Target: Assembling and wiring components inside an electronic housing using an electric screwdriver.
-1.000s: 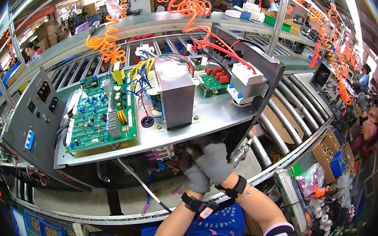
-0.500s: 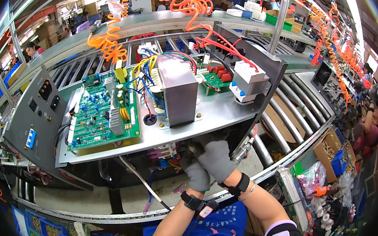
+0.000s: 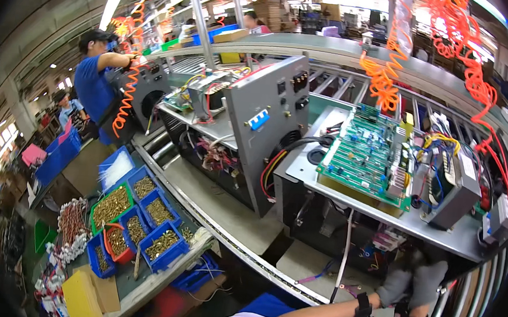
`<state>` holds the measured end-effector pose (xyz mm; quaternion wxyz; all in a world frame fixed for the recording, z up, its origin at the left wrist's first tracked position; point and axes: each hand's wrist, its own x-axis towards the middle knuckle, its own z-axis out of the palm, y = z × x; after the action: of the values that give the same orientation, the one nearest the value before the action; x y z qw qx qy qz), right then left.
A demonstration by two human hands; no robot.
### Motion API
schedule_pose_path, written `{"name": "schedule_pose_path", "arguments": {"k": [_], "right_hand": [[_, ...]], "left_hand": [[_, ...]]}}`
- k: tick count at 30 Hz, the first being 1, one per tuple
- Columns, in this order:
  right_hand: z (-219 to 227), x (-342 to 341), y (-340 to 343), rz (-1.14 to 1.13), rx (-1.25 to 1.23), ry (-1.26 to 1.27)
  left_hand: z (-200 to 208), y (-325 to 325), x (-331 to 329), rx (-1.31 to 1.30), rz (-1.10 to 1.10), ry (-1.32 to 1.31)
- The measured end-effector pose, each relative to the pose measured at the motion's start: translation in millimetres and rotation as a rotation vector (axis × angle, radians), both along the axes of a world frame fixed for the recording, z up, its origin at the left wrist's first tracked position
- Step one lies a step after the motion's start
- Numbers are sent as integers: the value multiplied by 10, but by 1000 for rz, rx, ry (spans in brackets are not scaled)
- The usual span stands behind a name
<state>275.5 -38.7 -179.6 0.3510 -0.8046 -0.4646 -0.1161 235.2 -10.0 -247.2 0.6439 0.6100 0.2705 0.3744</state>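
Note:
Both hands wear grey gloves and reach under the metal shelf (image 3: 301,170) of an electrical unit. My left hand (image 3: 397,287) is beside bundled wires (image 3: 389,238) below the shelf. Close against it on the right is my right hand (image 3: 429,284). The fingers of both are hidden in shadow and blurred, so what they hold does not show. On the shelf sit a green circuit board (image 3: 366,156) and a grey metal-cased block (image 3: 458,191) with yellow and blue wires. A white cable (image 3: 344,251) hangs down left of my hands.
Left of this unit stands another with a grey panel (image 3: 249,140). Blue bins (image 3: 164,248) of brass-coloured screws sit on a side bench. A co-worker in a blue shirt (image 3: 93,93) works at the far left. Orange coiled hoses (image 3: 384,85) hang over the roller conveyor (image 3: 333,84).
The head view has swung left, so the unit and my hands now appear farther right. The screw bins and a second unit have come into view. Both hands stay under the shelf.

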Motion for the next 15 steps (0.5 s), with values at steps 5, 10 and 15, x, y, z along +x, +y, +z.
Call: {"name": "schedule_pose_path", "arguments": {"k": [5,10,15], "right_hand": [[296,-136,-25,23,185,294],[485,-197,-77,32,289,393],[329,-227,-79,62,-96,-496]], "left_hand": [[229,106,-212,-102,54,-60],[3,119,-270,322,-454,-60],[-827,440,-288,986,-47,325]]}}
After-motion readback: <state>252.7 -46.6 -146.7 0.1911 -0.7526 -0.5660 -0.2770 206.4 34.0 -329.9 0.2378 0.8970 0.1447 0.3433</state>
